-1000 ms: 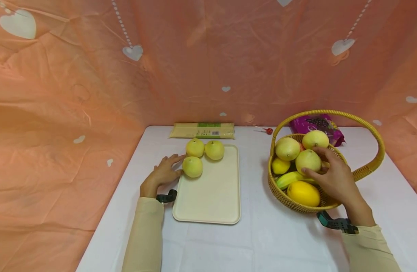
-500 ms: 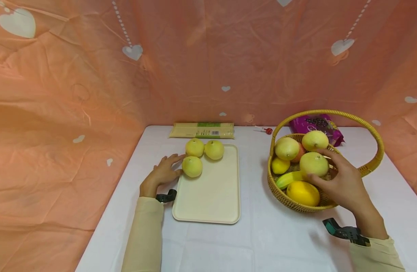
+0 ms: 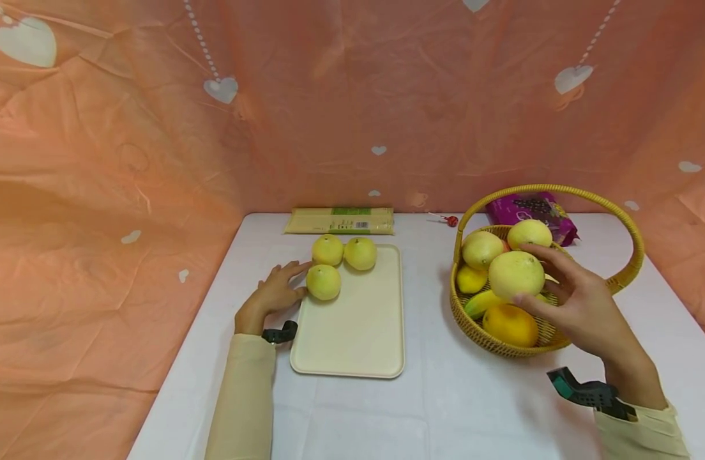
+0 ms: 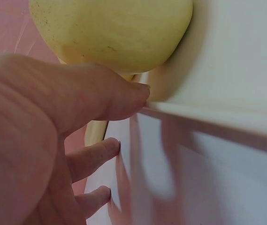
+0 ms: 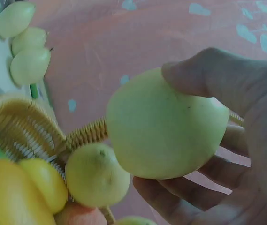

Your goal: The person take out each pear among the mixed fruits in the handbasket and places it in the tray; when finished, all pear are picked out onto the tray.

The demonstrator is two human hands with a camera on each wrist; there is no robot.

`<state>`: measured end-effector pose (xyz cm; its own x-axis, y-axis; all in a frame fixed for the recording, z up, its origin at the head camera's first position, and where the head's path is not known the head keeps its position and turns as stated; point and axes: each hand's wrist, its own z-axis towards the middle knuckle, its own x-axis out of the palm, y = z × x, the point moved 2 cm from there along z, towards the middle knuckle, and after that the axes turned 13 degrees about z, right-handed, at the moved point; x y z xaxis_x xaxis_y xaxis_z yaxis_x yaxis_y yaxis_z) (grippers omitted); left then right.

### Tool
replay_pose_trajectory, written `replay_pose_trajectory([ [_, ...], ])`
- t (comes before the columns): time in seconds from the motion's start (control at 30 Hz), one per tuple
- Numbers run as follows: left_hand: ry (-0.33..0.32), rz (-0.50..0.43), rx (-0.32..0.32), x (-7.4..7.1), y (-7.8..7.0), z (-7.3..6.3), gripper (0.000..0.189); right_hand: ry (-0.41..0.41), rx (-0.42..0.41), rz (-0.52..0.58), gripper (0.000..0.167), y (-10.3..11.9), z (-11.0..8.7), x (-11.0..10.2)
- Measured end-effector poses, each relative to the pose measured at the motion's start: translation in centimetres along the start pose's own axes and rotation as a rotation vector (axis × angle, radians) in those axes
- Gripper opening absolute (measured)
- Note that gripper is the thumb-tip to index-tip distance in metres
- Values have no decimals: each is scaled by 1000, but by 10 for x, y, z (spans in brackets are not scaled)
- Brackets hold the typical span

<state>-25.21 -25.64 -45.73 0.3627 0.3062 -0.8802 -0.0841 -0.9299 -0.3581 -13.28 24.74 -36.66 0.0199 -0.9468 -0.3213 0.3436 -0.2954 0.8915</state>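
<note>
My right hand [image 3: 585, 310] holds a round pale-yellow pear [image 3: 516, 275] above the wicker basket [image 3: 473, 332]; in the right wrist view the thumb lies on top of the pear [image 5: 164, 126] and the fingers curl underneath. Under it the basket holds two more pears, one of them a pear [image 3: 482, 250] at the left, plus a lemon [image 3: 471, 280], a banana [image 3: 479, 305] and a yellow mango-like fruit [image 3: 510, 326]. Three pears sit together at the far left of the beige tray [image 3: 352, 338]. My left hand [image 3: 272, 295] rests at the tray's left edge, its thumb on the rim beside the nearest pear [image 3: 324, 282].
A flat beige-and-green packet [image 3: 341, 221] lies behind the tray. A red lollipop [image 3: 451, 221] is at the table's back edge. Behind the basket lies a purple bag [image 3: 530, 211]. The basket's tall handle [image 3: 559, 189] arches over its right side.
My right hand has lifted the pear off the other fruit in the basket, shifting right and then back left with it. My left hand has stayed at the tray.
</note>
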Motion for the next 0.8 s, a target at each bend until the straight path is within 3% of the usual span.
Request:
replay_pose_trajectory([
  [0.33, -20, 13, 19, 1, 2, -1, 69, 122, -82, 76, 76, 13, 22, 33],
  [0.8, -20, -6, 9, 0, 1, -1, 68, 274, -10, 217, 73, 7, 58, 98],
])
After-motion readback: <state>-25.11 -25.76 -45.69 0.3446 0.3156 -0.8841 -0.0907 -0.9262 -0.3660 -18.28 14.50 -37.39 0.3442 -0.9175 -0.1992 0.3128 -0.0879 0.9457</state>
